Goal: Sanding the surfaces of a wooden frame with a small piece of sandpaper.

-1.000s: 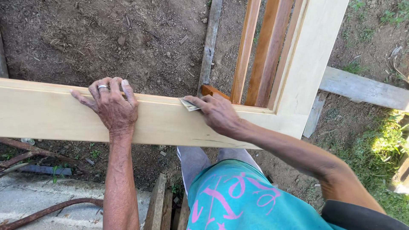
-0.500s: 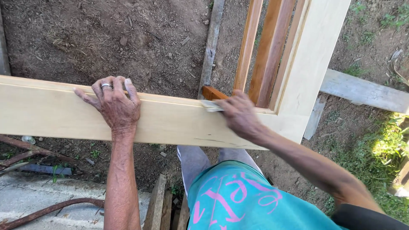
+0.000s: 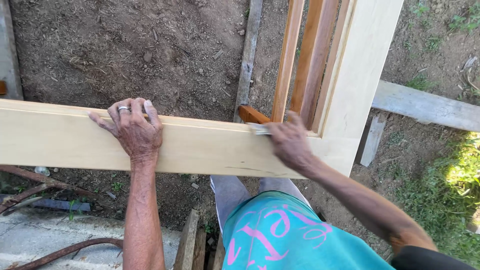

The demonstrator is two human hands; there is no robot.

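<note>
Since a second ago the right hand (image 3: 289, 142) has slid along the top edge of the rail toward the frame's corner at 3 o'clock, carrying its small pad with it, while the left hand has stayed planted where it was.

The pale wooden frame (image 3: 210, 147) fills the view: its long rail runs from 9 o'clock to just past centre, where it meets an upright stile that climbs away toward 1 o'clock. Behind it, reddish-brown wooden slats (image 3: 312, 55) stand inside the frame opening at 12 o'clock, over bare dirt ground (image 3: 125, 45).

The left hand (image 3: 132, 131) lies at 9 o'clock from centre, fingers spread wide and draped over the rail's top edge, palm flat on its face, a ring (image 3: 123, 108) on one finger. The right hand sits at about 3 o'clock from the left one, well apart, blurred, its fingers pinched narrow on a small folded piece of sandpaper (image 3: 259, 128). That pad touches the rail's upper edge just at 9 o'clock of the right knuckles, between the two hands but far nearer the right.
</note>
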